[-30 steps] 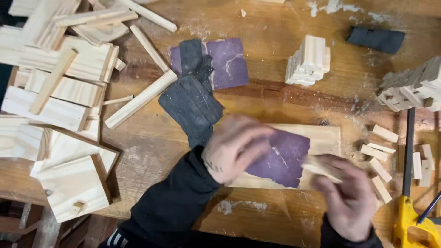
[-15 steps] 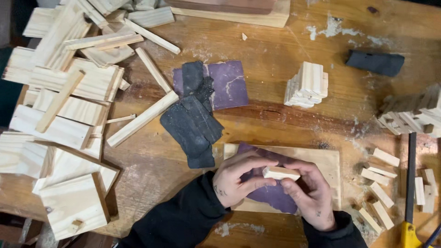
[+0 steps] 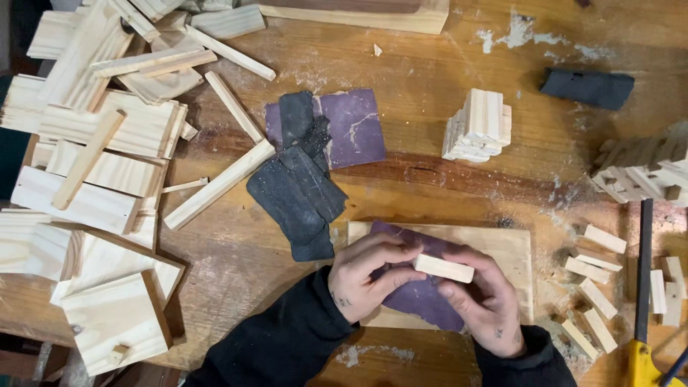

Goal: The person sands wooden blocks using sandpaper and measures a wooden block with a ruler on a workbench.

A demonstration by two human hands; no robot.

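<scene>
Both hands sat low at the bench point(image 3: 430, 179) front, wrists angled inward. The left hand point(image 3: 369, 276) and right hand point(image 3: 484, 304) each had fingers clamped on the small wood block point(image 3: 444, 268), held over purple sandpaper point(image 3: 419, 297) on a flat board point(image 3: 512, 254). Against 0.5 s before, the grip was little altered. The block's long axis ran left-right, tilted slightly down to the right.
</scene>
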